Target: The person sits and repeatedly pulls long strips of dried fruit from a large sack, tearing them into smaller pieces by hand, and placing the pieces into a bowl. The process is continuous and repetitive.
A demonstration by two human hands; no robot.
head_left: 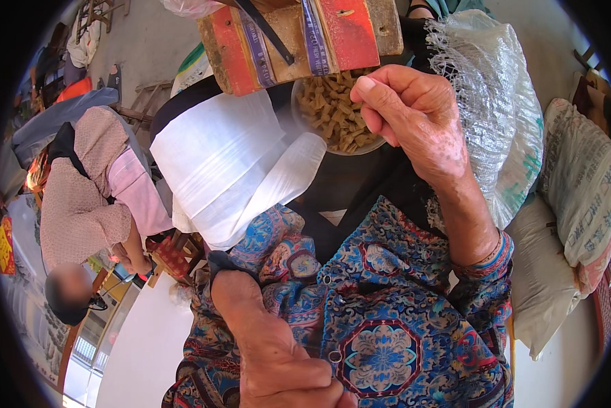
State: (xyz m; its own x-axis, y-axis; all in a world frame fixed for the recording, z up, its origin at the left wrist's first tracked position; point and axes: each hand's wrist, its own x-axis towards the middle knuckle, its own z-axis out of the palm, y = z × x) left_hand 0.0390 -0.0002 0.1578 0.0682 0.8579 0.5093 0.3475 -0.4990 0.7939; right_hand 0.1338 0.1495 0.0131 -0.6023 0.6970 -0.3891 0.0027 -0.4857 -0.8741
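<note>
My right hand (418, 112) is raised over the right side of a round basin (380, 141), thumb pressed against curled fingers. Anything pinched there is too small or hidden to make out. Many short, yellowish-brown pieces (343, 112) fill the basin; their kind is unclear. Close to my chest, my left hand (288, 370) is bent back with its fingers curled, and what they may hold is hidden. Beyond the basin is a worn wooden block (278, 44), with red painted parts, purple printed bands and a black bar across it. A white sheet (227, 153) covers my left thigh.
A shiny woven plastic sack (496, 102) lies right of my right forearm. Farther right, stuffed sacks (578, 190) are stacked. At the left, another person (88, 197) in a patterned top bends forward near a white surface (149, 340). A wooden stool (145, 102) stands behind.
</note>
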